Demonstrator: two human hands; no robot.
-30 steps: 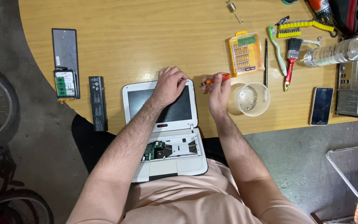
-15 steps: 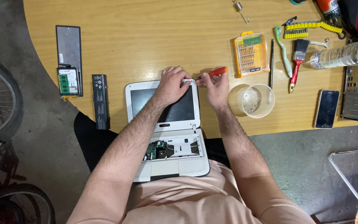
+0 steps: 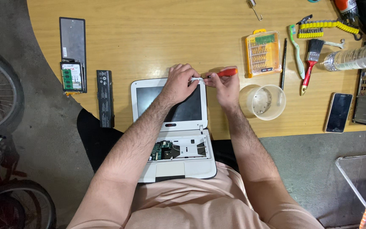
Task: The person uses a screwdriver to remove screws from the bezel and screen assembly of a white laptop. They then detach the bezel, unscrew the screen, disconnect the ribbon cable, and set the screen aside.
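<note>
- The small white laptop [image 3: 172, 127] is lying open, its screen half resting on the near edge of the wooden counter [image 3: 170, 38] and its base sitting on the person's lap, with the keyboard cover off and a green circuit board showing inside.
- The left hand [image 3: 179, 82] is curling over the top right corner of the screen, fingers bent and pinching a small white piece of the bezel there.
- The right hand [image 3: 224, 87] is closing around a red-handled screwdriver [image 3: 221, 73], gripping it with the tip pointing left at that same corner, just beside the left hand's fingertips.
- A clear round plastic cup [image 3: 262, 101] is standing just to the right of the right hand, on the counter.
- An orange case of screwdriver bits [image 3: 262, 53] is lying beyond the cup, with a thin black rod beside it.
- A green toothbrush [image 3: 295, 48] and a red-handled paintbrush [image 3: 311, 63] are lying further right, near a clear plastic bottle [image 3: 354, 59].
- A dark phone [image 3: 339, 112] is lying face up near the right edge of the counter.
- A black battery pack [image 3: 105, 97] is lying to the left of the laptop, hanging over the counter edge, with a memory module in its packet [image 3: 72, 76] and a dark flat panel [image 3: 73, 40] further left.
</note>
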